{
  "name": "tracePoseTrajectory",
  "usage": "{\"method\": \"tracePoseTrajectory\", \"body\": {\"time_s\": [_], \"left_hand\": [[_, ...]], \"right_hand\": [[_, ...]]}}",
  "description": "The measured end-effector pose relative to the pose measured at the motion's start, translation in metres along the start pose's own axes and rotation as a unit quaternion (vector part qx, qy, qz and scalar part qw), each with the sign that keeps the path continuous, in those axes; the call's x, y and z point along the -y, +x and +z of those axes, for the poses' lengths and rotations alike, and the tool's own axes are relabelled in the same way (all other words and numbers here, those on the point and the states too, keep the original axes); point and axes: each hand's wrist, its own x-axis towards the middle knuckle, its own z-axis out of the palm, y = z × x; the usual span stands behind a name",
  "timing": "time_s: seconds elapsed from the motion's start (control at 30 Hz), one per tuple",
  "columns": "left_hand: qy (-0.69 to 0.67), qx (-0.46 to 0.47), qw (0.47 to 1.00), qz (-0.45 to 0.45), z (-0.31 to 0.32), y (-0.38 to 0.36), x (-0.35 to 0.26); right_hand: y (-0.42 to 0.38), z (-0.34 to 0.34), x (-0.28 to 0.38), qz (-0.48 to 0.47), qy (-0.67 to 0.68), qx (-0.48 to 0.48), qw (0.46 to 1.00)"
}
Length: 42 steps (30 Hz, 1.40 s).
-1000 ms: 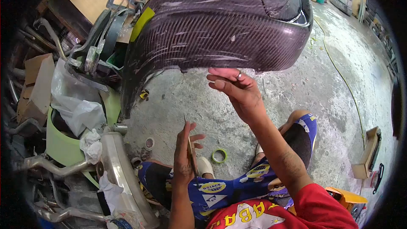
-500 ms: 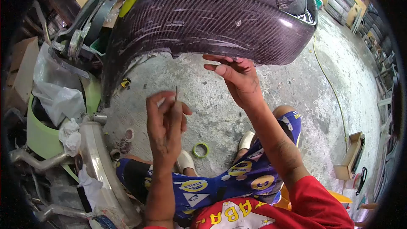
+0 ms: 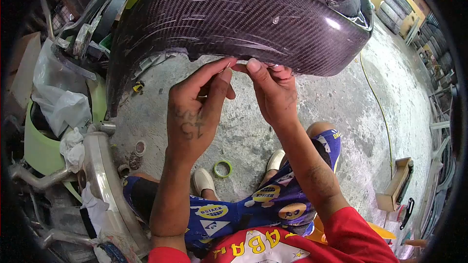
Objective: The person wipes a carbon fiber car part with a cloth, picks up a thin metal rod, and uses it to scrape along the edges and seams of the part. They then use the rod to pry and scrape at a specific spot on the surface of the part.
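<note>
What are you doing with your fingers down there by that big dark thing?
Someone in a red shirt has both hands up close to the lower edge of a big, dark, scratched panel. The left hand pinches a thin sliver, too small to tell what it is. The right hand is just beside it, and I can't tell whether it holds anything. A green ring lies on the floor between the shoes.

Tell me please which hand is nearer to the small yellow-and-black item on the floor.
Left. The left hand is right of the yellow-and-black item; the right hand is farther right.
</note>
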Motion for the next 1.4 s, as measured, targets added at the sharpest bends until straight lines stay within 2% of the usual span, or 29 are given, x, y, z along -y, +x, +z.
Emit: {"method": "tracePoseTrajectory", "body": {"time_s": [0.1,0.23,0.43,0.57,0.73,1.07,1.17,1.4], "left_hand": [[0.029,-0.016,0.999,-0.007,-0.001,0.003,-0.008],[0.086,-0.026,0.996,-0.006,-0.006,0.007,-0.016],[0.076,-0.037,0.996,0.025,-0.003,0.005,-0.010],[0.072,-0.024,0.997,-0.007,-0.005,0.006,-0.012],[0.064,-0.030,0.997,0.030,-0.003,0.008,-0.007],[0.072,-0.025,0.997,0.024,-0.004,0.010,-0.010],[0.071,-0.030,0.996,0.033,-0.002,0.010,-0.009],[0.151,-0.047,0.980,0.123,-0.002,0.010,-0.008]], "right_hand": [[-0.002,-0.002,0.000,0.003,-0.058,-0.014,0.998],[0.000,-0.001,-0.003,-0.013,-0.045,-0.028,0.999],[0.001,0.001,-0.002,-0.029,-0.083,-0.029,0.996],[0.000,0.001,-0.003,-0.022,-0.089,-0.039,0.995],[0.000,0.003,0.000,-0.032,-0.087,-0.028,0.995],[-0.001,0.001,0.001,-0.020,-0.103,-0.035,0.994],[-0.001,0.000,0.001,-0.020,-0.098,-0.027,0.995],[-0.002,0.003,0.012,-0.028,-0.108,-0.004,0.994]]}}
